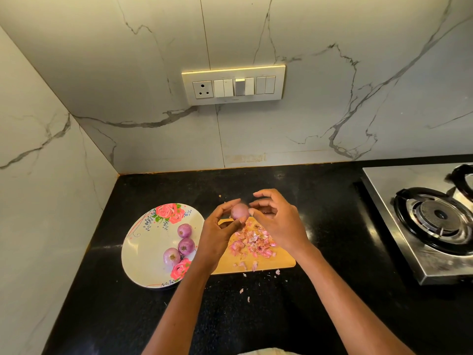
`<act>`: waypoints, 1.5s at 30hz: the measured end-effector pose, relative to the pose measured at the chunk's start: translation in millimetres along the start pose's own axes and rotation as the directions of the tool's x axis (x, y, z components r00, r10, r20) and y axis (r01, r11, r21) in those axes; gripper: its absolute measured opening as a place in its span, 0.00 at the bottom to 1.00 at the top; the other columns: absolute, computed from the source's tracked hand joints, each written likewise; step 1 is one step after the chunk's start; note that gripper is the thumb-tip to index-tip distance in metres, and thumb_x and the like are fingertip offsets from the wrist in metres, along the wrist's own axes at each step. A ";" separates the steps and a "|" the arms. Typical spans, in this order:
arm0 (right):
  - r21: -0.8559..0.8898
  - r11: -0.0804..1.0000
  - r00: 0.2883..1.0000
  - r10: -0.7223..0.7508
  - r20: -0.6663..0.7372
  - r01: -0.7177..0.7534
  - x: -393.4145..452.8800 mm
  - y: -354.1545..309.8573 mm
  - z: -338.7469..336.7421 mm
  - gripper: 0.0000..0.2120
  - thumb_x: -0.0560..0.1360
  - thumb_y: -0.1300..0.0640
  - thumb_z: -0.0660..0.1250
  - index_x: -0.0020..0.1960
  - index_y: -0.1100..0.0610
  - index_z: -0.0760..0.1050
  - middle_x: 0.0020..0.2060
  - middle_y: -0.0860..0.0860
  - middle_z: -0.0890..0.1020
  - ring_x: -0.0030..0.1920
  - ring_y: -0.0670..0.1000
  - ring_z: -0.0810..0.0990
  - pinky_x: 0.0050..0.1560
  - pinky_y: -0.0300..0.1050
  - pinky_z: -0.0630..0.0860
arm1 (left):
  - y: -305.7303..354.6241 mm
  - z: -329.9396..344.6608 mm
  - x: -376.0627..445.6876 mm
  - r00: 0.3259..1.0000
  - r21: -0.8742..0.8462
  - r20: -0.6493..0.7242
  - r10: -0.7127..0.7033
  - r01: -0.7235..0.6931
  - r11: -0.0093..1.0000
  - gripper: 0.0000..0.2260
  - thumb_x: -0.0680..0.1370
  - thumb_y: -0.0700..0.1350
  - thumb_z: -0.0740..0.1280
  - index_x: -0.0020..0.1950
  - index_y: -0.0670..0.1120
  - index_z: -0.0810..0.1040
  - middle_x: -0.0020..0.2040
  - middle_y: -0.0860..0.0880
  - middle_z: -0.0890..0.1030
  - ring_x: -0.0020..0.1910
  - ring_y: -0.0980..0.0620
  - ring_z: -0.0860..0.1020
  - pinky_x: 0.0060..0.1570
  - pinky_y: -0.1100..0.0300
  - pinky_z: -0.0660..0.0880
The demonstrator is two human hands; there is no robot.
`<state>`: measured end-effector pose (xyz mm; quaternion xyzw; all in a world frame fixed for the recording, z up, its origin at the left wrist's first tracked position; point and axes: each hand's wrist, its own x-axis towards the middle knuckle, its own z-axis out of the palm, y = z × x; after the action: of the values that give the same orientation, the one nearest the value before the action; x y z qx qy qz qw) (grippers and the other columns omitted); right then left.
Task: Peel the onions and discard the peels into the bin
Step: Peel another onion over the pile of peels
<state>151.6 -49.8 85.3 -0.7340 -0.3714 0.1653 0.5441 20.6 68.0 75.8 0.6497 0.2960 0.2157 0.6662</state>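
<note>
- Black, speckled stone makes up the surface (256,316) in the head view, set in a corner of pale marble-veined wall tiles
- Above the wooden cutting board (279,260), the left hand (217,234) holds a small purple onion (239,210), fingers and thumb curled round it from the left and below
- The right hand (277,222) is at the onion's right side, its fingers bent; the thumb and a fingertip meet right at the onion's skin, though whether they pinch a bit of peel is too small to tell
- A heap of pink onion peels (252,242) lies on the board just under the hands, with a few scraps near the board's front edge
- Loose flakes (242,290) lie off the board on the black surface in front of it, between the two forearms
- Left of the board, touching or just overlapping its edge behind the left wrist, sits a white plate (143,242) printed with red roses
- Three more onions (184,230) rest on the right half of the plate, close together, their skins purple and smooth
- At the far right stands a steel gas stove (399,216) with a black burner ring, well apart from the board
- On the back wall a switch panel (233,85) with one socket is mounted above the hands
</note>
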 end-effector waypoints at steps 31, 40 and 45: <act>-0.114 0.992 0.998 -0.059 -0.039 0.054 4.2 -2.2 -11.0 0.09 0.77 0.60 0.73 0.56 0.53 0.78 0.47 0.41 0.83 0.50 0.37 0.82 0.48 0.30 0.78 | 6.7 -3.1 -0.8 0.998 -0.043 0.056 -0.008 0.010 0.999 0.19 0.77 0.44 0.73 0.66 0.56 0.78 0.64 0.52 0.80 0.60 0.50 0.81 0.51 0.61 0.81; -0.096 0.993 0.997 -0.073 -0.014 0.071 -0.8 -4.6 -1.8 0.17 0.75 0.58 0.76 0.62 0.54 0.76 0.48 0.43 0.86 0.51 0.37 0.84 0.51 0.32 0.80 | 4.8 -1.6 2.4 1.000 0.063 -0.004 0.028 -0.028 0.998 0.19 0.77 0.44 0.74 0.65 0.58 0.78 0.62 0.58 0.79 0.60 0.57 0.79 0.49 0.66 0.80; -0.163 0.982 0.995 -0.098 -0.037 0.091 0.7 -4.4 0.3 0.19 0.75 0.59 0.76 0.62 0.55 0.73 0.46 0.45 0.86 0.46 0.39 0.84 0.48 0.29 0.79 | 4.1 -0.5 2.4 1.000 0.078 -0.020 0.021 -0.020 0.997 0.19 0.77 0.42 0.74 0.66 0.55 0.78 0.61 0.58 0.79 0.55 0.64 0.80 0.45 0.68 0.79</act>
<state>150.2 -48.5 89.3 -0.7607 -0.4056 0.0922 0.4982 22.4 70.3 79.6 0.6759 0.3046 0.2177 0.6348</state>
